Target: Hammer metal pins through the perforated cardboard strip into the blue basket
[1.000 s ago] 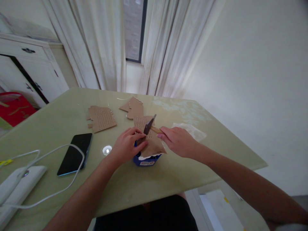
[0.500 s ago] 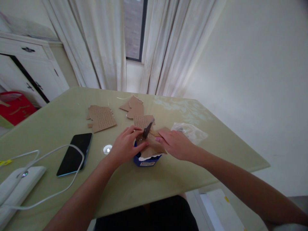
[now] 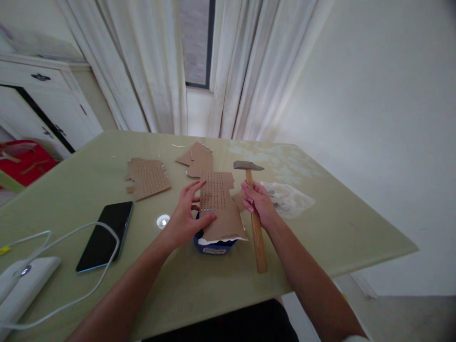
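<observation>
My right hand [image 3: 257, 203] is wrapped round the wooden handle of a hammer [image 3: 254, 213], held upright with its metal head raised beside the work. My left hand [image 3: 184, 215] rests on a brown cardboard piece [image 3: 219, 206] dotted with rows of holes; the thumb presses its lower edge and the fingers lie spread along its left side. The cardboard lies across the top of a small blue container [image 3: 212, 244] near the green table's [image 3: 228, 280] front edge.
Two more cardboard pieces [image 3: 147, 176] [image 3: 196, 159] lie farther back. A black phone [image 3: 103, 235], a white cable [image 3: 64, 266], a white device [image 3: 21, 280] and a small shiny round object [image 3: 163, 221] sit at the left. Clear plastic [image 3: 288, 198] lies at the right.
The hammer has swung up from the cardboard to an upright position. My left hand's fingers have spread out from a pinch and lie flat along the cardboard.
</observation>
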Tool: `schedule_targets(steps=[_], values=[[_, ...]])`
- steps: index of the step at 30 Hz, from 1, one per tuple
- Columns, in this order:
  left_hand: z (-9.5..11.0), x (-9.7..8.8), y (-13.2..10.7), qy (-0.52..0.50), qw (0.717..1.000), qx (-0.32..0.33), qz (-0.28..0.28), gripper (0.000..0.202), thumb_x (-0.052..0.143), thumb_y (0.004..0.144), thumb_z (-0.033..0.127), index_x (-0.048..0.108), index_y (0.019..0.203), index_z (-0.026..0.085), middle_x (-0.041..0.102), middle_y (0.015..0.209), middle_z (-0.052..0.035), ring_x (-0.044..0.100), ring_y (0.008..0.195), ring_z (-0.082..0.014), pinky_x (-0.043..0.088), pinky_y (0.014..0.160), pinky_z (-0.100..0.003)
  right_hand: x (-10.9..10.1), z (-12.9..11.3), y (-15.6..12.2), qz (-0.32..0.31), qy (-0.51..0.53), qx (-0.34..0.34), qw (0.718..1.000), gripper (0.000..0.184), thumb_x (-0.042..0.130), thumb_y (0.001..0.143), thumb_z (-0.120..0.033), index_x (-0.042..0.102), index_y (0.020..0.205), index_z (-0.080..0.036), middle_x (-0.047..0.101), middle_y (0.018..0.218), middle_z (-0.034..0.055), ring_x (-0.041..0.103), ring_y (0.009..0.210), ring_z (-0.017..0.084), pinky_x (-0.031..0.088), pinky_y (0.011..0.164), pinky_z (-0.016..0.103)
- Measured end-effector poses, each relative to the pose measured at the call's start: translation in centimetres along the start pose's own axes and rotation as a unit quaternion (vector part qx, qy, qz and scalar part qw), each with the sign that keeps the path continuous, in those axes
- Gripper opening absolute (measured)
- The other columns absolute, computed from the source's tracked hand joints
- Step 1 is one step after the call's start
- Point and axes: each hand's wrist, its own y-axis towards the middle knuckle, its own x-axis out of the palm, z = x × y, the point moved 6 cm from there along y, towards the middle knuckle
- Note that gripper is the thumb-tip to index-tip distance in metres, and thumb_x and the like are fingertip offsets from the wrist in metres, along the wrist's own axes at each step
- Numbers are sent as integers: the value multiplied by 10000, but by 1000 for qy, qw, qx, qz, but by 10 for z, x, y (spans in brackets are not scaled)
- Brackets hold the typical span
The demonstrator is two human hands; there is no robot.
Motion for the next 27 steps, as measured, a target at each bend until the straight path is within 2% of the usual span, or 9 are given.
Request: schedule_targets(steps=[3, 5, 9, 15, 19, 23, 27], values=[[-12, 12, -5, -148, 985, -90, -6, 1110, 845, 852, 369, 152, 1718, 342, 596, 1521, -174, 755, 1140, -283, 649, 928, -436, -6, 19, 0, 24, 37, 3, 999, 544, 898, 769, -560, 456, 819, -249, 349, 547, -133, 259, 402, 51, 123, 436, 241], [-14, 19, -10, -204, 970, -134, 1, 1131, 834, 870, 364, 93, 1724, 345, 690, 1399, -148, 769, 1119, -277, 655, 911, -411, -11, 31, -3, 39, 47, 22, 998, 539, 918, 754, -518, 459, 851, -253, 375, 532, -138, 253, 414, 56, 127, 449, 241], [-11, 23, -17, -231, 958, -160, 62, 1055, 848, 854, 391, 224, 1701, 321, 721, 1363, -136, 765, 1137, -279, 654, 869, -351, -17, 43, -10, 62, 42, 66, 995, 584, 977, 678, -479, 470, 860, -253, 426, 537, -133, 295, 455, 69, 181, 469, 236], [-15, 25, -25, -241, 948, -180, 104, 969, 842, 848, 392, 328, 1668, 346, 752, 1291, -93, 773, 1068, -260, 646, 830, -337, -9, 49, -19, 74, 40, 116, 990, 625, 1046, 548, -385, 525, 861, -237, 571, 770, -66, 512, 667, 124, 420, 607, 262], [-18, 25, -29, -246, 942, -184, 133, 871, 796, 879, 399, 391, 1649, 359, 729, 1370, -84, 751, 1162, -275, 637, 892, -357, -3, 54, -24, 52, 34, 147, 987, 633, 1045, 546, -375, 557, 927, -242, 598, 817, -49, 551, 725, 157, 443, 632, 284], [-15, 27, -31, -271, 926, -192, 182, 716, 699, 933, 608, 536, 1555, 292, 633, 1549, -104, 684, 1317, -328, 612, 1006, -408, -1, 53, -27, 48, 41, 141, 988, 625, 1037, 556, -360, 527, 901, -250, 578, 856, -50, 541, 739, 156, 446, 640, 290], [-12, 41, -31, -343, 892, -261, 133, 937, 640, 872, 827, 492, 1575, 226, 740, 1387, -166, 735, 1210, -400, 630, 942, -506, 1, 51, -28, 37, 37, 141, 989, 622, 1033, 576, -375, 502, 879, -257, 552, 797, -54, 527, 720, 164, 430, 624, 291]])
